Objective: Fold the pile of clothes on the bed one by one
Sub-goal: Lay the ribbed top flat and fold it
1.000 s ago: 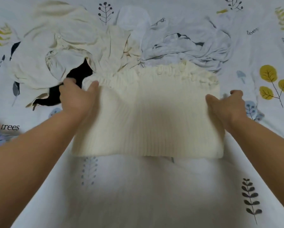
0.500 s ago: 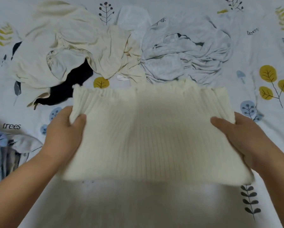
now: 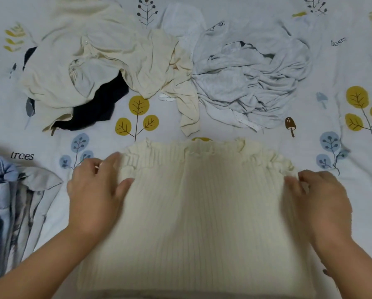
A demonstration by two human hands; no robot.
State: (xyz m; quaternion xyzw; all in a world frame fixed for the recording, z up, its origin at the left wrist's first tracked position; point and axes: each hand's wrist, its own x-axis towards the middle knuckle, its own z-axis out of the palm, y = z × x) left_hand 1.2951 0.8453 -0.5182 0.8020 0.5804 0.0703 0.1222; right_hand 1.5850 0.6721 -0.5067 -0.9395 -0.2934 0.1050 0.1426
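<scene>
One cream ribbed sweater (image 3: 202, 212) lies flat on the bed sheet (image 3: 353, 190), folded into a rectangle, its ruffled edge on the far side. No label or writing is readable on it.

The left hand (image 3: 94, 195) rests on the sweater's left edge, thumb on top of the knit, fingers extended toward the ruffle; its grip is apart, pressing rather than clamped. The right hand (image 3: 323, 203) lies on the sweater's right edge, fingers slightly bent at the ruffle; motion blur there means I cannot tell whether that grip is pinching the fabric or only pressing.

Beyond the sweater's far edge sits the unfolded pile: one cream buttoned garment (image 3: 90, 61), one black garment (image 3: 98, 108) partly under it, and grey clothing (image 3: 251, 83) crumpled to the right of those; the count of grey pieces cannot be determined.

Left of the sweater, at the frame edge, lie folded blue-grey clothes (image 3: 10, 208).

Printed on the sheet: the word "trees" (image 3: 22, 156) left of the sweater, and a partly creased word reading "lees" (image 3: 338, 42) far right of the pile. The sheet bears leaf, tree and mushroom motifs.
</scene>
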